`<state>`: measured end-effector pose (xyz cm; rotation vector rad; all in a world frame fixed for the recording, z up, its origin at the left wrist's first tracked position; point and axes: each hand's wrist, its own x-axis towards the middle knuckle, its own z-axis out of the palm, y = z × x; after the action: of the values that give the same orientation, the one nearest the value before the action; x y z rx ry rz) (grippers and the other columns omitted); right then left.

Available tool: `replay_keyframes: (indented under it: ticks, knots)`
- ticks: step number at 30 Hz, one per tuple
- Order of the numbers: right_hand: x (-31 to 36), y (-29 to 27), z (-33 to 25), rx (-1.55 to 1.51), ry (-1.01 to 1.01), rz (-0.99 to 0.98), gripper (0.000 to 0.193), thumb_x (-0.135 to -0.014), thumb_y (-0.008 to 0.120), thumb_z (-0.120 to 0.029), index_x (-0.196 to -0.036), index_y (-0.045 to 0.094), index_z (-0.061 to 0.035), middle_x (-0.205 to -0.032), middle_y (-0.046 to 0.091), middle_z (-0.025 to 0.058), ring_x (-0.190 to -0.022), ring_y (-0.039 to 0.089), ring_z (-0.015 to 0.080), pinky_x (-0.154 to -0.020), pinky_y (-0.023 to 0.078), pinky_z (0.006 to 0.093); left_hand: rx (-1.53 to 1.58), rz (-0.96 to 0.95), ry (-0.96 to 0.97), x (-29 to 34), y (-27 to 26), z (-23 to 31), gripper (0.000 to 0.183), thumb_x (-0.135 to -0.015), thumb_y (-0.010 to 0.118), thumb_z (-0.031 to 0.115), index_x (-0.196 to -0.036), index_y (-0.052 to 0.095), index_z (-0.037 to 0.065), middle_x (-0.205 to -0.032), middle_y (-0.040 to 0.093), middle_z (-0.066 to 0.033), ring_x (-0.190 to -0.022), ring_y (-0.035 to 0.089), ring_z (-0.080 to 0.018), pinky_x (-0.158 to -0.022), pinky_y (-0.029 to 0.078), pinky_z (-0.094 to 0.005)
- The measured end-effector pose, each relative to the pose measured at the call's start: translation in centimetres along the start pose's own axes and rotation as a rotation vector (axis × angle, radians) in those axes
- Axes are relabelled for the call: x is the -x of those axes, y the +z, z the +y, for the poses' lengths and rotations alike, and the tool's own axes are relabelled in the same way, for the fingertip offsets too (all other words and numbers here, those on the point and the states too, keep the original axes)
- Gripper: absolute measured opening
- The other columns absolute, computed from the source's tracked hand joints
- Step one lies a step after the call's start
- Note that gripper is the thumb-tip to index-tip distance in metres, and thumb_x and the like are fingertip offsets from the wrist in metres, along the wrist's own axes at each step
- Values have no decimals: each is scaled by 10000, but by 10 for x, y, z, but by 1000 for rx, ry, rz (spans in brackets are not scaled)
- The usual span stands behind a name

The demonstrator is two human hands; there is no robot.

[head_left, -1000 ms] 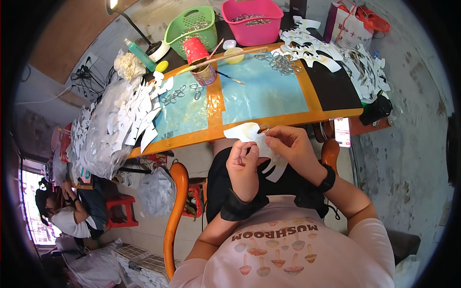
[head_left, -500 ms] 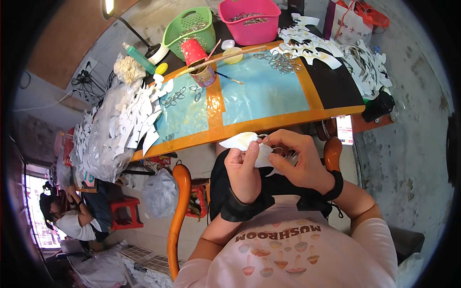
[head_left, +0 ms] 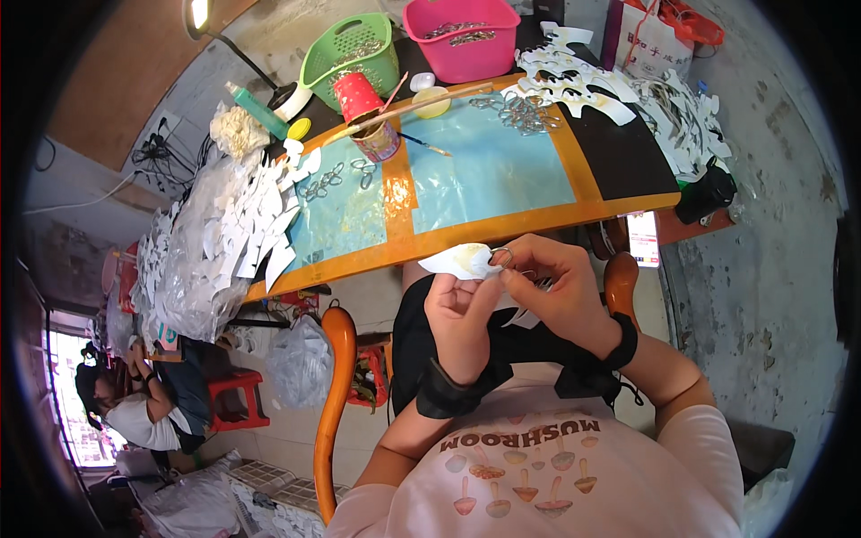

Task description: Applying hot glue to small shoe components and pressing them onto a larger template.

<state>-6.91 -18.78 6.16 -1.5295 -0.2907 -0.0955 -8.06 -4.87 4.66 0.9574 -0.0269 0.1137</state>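
Observation:
My left hand (head_left: 459, 316) pinches a white leaf-shaped cut piece (head_left: 456, 261) with a yellowish smear on its face, above my lap near the table's front edge. At the piece's right end is a thin metal ring (head_left: 504, 255), gripped between the thumb and fingers of my right hand (head_left: 563, 289). More metal shows behind the right fingers, too hidden to make out. Similar metal rings lie on the blue table sheet (head_left: 489, 170): a small group (head_left: 323, 182) on the left and a heap (head_left: 529, 115) at the far right.
White cut pieces (head_left: 260, 224) are piled on the left, with others (head_left: 574, 76) at the far right. Green (head_left: 354, 58) and pink (head_left: 466, 45) baskets of metal parts stand behind a tin (head_left: 377, 143), a brush (head_left: 425, 144) and a stick. A co-worker (head_left: 143, 403) sits at lower left.
The white piece has turned flatter, showing more of its smeared face. My right fingers have closed in around the metal ring, which now shows more clearly at the piece's end.

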Motion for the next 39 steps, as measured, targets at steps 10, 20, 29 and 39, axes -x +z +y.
replay_keyframes:
  ticks: [10, 20, 29, 39]
  knots:
    - [-7, -3, 3, 27, -81, -92, 151, -891, 681, -63, -1027, 687, 3, -879, 693, 46, -738, 591, 72, -657, 467, 228, 143, -19, -81, 0, -12, -1, 213, -984, 649, 35, -1188, 636, -26, -1043, 722, -62, -903, 672, -82, -808, 502, -217]
    - [-1, 6, -12, 202, -108, 16, 96, -889, 684, -22, -971, 643, 5, -825, 648, 60, -693, 598, 89, -578, 457, 241, -53, -106, -15, -4, -17, 2, 234, -946, 681, -29, -1178, 649, -32, -1060, 732, -58, -919, 664, -68, -836, 490, -207]
    - [-4, 2, 3, -107, 61, -97, 84, -943, 654, -6, -1010, 605, 8, -985, 613, 35, -768, 577, 42, -667, 476, 224, -115, -99, 33, -6, -17, 2, 187, -971, 676, 15, -1150, 645, -32, -1016, 724, -38, -888, 640, -44, -789, 479, -198]
    - [-8, -3, 7, -160, 139, -115, 119, -976, 674, -106, -1020, 622, -9, -909, 630, -24, -798, 572, 14, -694, 469, 201, -293, -142, 64, -7, -23, 1, 201, -939, 685, -39, -1136, 645, -43, -1018, 723, -61, -876, 664, -77, -764, 509, -220]
